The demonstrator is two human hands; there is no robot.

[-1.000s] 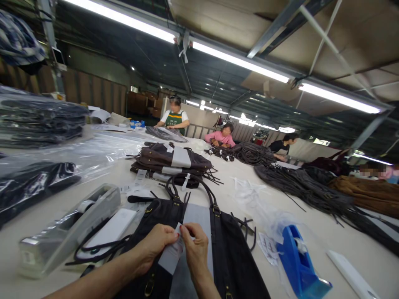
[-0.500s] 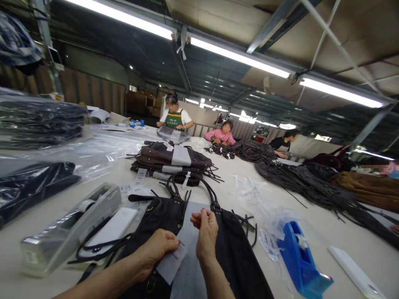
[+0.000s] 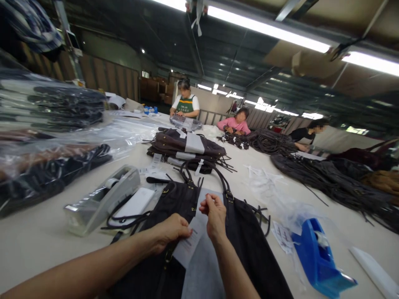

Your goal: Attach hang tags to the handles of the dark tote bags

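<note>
A dark brown bag (image 3: 246,245) with looped handles lies flat on the table in front of me, a grey sheet (image 3: 199,270) across its middle. My left hand (image 3: 170,232) is closed on the edge of a white printed tag (image 3: 188,245) over the bag. My right hand (image 3: 215,214) is raised just above the tag, thumb and forefinger pinched together; whatever sits between them is too small to name.
A clear tape dispenser (image 3: 102,199) and a white pad (image 3: 135,203) lie to the left, a blue tape dispenser (image 3: 318,257) to the right. A stack of brown bags (image 3: 187,149) sits beyond. Bagged goods (image 3: 52,166) pile up at left. Three people work at the far side.
My right hand left the tag and rose above it, pinched. My left hand kept the tag. The view swung slightly, shifting everything rightward.
</note>
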